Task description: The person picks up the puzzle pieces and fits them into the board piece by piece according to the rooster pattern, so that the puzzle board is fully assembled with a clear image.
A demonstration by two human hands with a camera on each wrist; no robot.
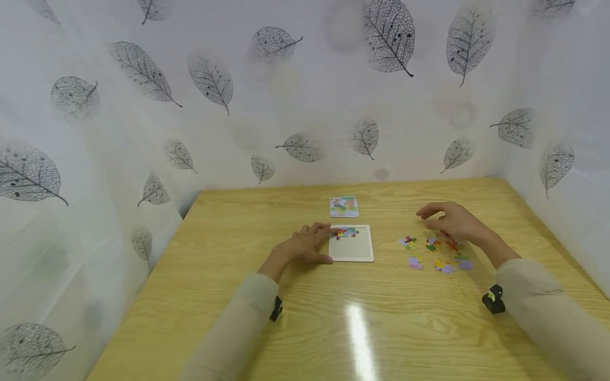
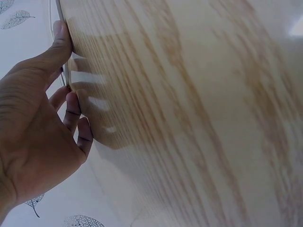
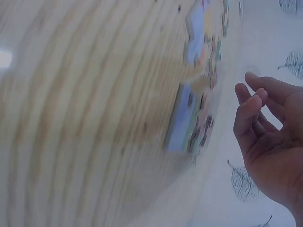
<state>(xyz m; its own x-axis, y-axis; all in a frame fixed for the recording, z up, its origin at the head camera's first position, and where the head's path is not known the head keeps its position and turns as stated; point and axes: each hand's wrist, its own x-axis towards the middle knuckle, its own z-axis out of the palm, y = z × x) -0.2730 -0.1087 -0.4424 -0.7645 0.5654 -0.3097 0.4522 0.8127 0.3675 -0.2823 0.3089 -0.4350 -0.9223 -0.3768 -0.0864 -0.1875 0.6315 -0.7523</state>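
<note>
A white puzzle tray (image 1: pixel 351 253) lies on the wooden table, with several joined puzzle pieces (image 1: pixel 350 233) along its far side. My left hand (image 1: pixel 305 246) rests at the tray's left side. Its index finger reaches over the rim by the pieces, and its thumb touches the near-left corner; in the left wrist view the left hand (image 2: pixel 47 109) has its other fingers bent near the tabletop. Loose puzzle pieces (image 1: pixel 440 264) are scattered at the right. Above them hovers my right hand (image 1: pixel 455 219), fingers loosely bent; nothing shows between them in the right wrist view, where the right hand (image 3: pixel 272 127) is raised.
A small picture card (image 1: pixel 344 207) lies just beyond the tray. The wooden table (image 1: pixel 200 296) reaches back to a pale leaf-print curtain (image 1: pixel 310 95) that stands behind and on both sides. Some loose pieces (image 3: pixel 182 118) lie flat near the right hand.
</note>
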